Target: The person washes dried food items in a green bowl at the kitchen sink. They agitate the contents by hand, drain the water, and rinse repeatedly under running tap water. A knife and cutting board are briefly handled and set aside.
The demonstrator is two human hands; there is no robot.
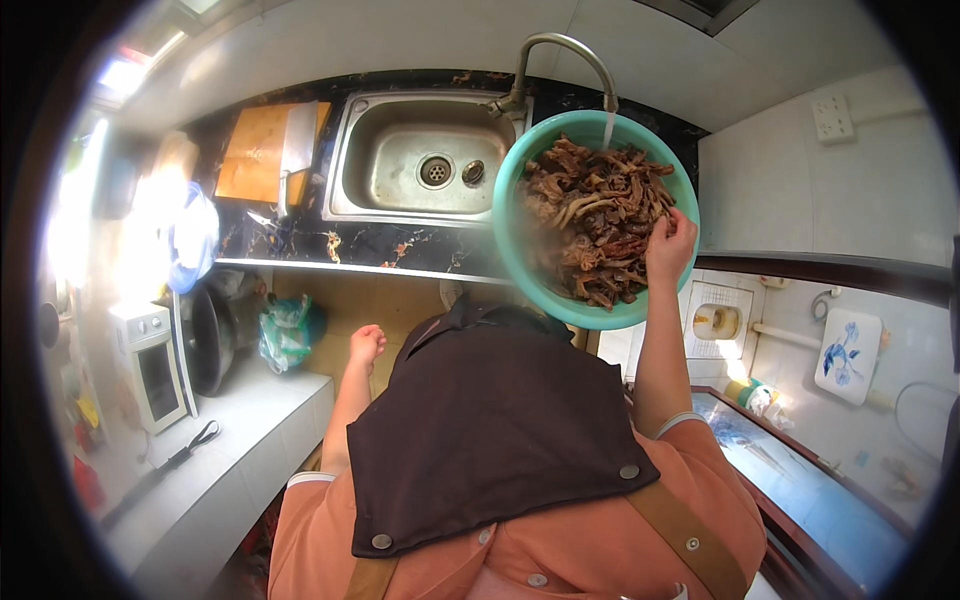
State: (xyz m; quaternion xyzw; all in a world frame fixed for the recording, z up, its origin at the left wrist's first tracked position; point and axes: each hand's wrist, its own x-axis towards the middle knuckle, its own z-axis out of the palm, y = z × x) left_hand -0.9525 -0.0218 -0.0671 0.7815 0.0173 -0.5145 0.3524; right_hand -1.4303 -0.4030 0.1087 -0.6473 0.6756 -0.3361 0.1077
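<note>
A large turquoise basin (515, 247) sits over the right end of the sink and the counter, heaped with brown, shrivelled strips that look like dried food (592, 217). Water runs into it from a curved metal faucet (574, 41). My right hand (670, 244) is at the basin's right side, its fingertips against the brown pieces; whether it grips one cannot be made out. My left hand (367, 344) hangs beside my dark apron, below the counter edge, with the fingers curled in and nothing seen in them. Left of the basin, the steel sink (390, 172) shows its drain and a loose strainer plug (473, 172).
On the black counter's left lie a wooden cutting board (251, 154), a cleaver (300, 139) across it and scissors (262, 221). A green plastic bag (285, 334) and a dark wok (206, 337) are at lower left. A dark ledge (825, 276) runs along the right.
</note>
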